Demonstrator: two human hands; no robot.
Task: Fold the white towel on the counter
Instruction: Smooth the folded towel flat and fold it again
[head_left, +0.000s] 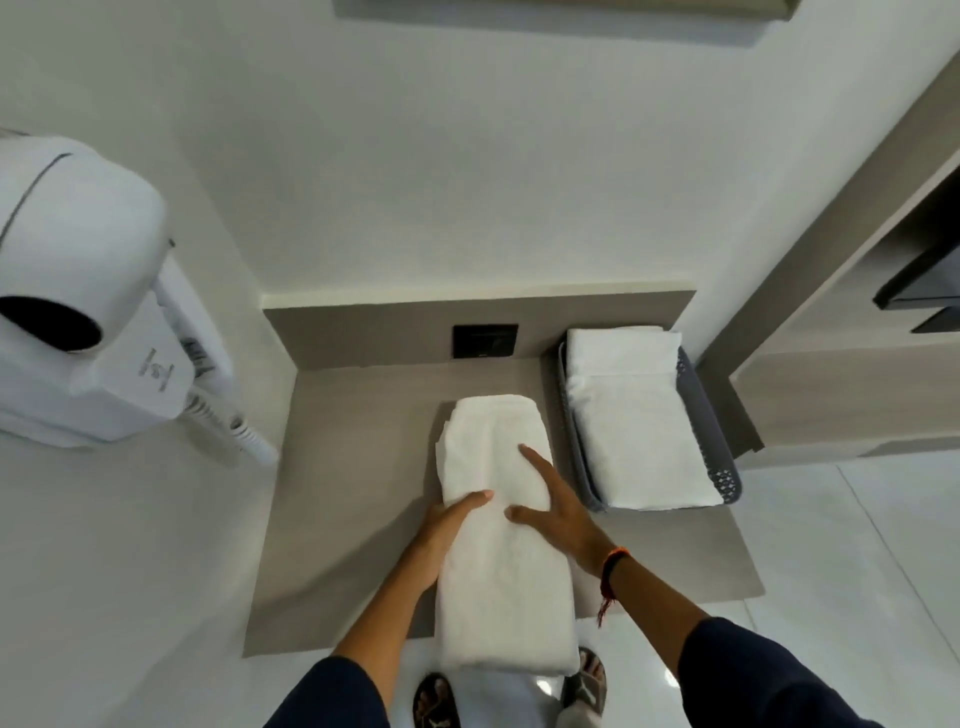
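Note:
The white towel (498, 566) lies on the grey counter (343, 499) as a long narrow strip, running away from me, with its near end hanging over the front edge. My left hand (447, 525) clasps the towel's left side about midway, thumb on top and fingers hidden beneath or beside it. On top of the towel, my right hand (556, 504) rests flat with fingers spread, nothing held in it.
A grey basket (727, 478) with folded white towels stands just right of the towel. A dark wall socket (485, 340) sits in the back panel. A wall-mounted white hairdryer (88, 291) juts out at left. My sandalled feet (436, 701) show on the glossy floor below.

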